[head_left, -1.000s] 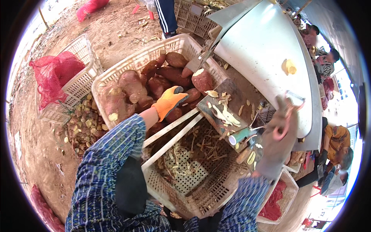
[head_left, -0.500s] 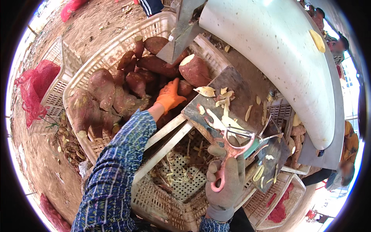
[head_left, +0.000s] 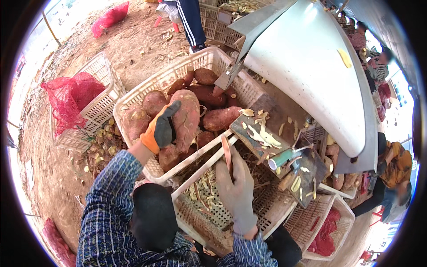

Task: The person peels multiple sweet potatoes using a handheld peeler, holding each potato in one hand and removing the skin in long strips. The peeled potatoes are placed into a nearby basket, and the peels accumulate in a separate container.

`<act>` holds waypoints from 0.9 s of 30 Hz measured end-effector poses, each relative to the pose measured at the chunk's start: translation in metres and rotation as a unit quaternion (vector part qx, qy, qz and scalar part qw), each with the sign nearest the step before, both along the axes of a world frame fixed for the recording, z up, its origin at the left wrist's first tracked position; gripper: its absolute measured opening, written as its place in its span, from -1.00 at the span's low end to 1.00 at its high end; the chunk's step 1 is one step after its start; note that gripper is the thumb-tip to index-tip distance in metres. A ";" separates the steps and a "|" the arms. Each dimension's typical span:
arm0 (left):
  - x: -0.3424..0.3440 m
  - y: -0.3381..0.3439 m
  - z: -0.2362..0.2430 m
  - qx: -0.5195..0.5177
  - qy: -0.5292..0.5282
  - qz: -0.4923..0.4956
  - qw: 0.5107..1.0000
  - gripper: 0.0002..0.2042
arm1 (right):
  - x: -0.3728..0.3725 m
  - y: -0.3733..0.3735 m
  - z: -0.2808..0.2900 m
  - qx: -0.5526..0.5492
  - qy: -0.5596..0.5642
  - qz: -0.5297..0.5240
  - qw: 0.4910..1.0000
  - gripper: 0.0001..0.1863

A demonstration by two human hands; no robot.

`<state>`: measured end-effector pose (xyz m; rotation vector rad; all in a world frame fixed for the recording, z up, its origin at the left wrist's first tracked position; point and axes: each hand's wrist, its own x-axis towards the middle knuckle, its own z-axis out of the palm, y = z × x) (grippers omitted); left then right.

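Note:
My left hand (head_left: 159, 131), in an orange glove with a dark palm, grips a large reddish sweet potato (head_left: 186, 116) and holds it tilted over a white plastic crate (head_left: 147, 84). More sweet potatoes (head_left: 218, 119) lie in that crate. My right hand (head_left: 238, 191), in a grey-brown glove, is closed around a pink peeler (head_left: 227, 155) seen edge-on, so its blade is hard to make out. This hand hovers above a lower crate (head_left: 191, 222) with peel strips inside, apart from the sweet potato.
Right of my hands, a board (head_left: 242, 130) carries peelings and a green cylinder (head_left: 282, 159). A large white curved panel (head_left: 311, 66) with a metal edge reaches over the far right. Red mesh sacks (head_left: 80, 95) fill a crate at left. People (head_left: 396, 164) are at the right.
My left hand has lifted a large sweet potato from among the others. My right hand has turned the peeler edge-on and moved left. The whole view has shifted.

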<state>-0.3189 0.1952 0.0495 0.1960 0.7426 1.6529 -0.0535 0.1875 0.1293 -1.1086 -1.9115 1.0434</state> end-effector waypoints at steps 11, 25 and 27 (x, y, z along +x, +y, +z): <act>0.116 -0.032 0.068 0.062 0.008 0.085 0.994 -0.64 | 0.034 -0.096 0.008 0.140 -0.042 0.019 0.989 -0.44; 0.144 -0.061 0.044 0.190 -0.213 -0.078 0.955 -0.52 | 0.066 -0.138 0.026 0.037 -0.049 -0.015 0.998 -0.51; 0.136 -0.061 0.012 0.165 -0.197 -0.062 0.964 -0.60 | 0.057 -0.098 0.035 0.206 -0.046 -0.076 0.974 -0.57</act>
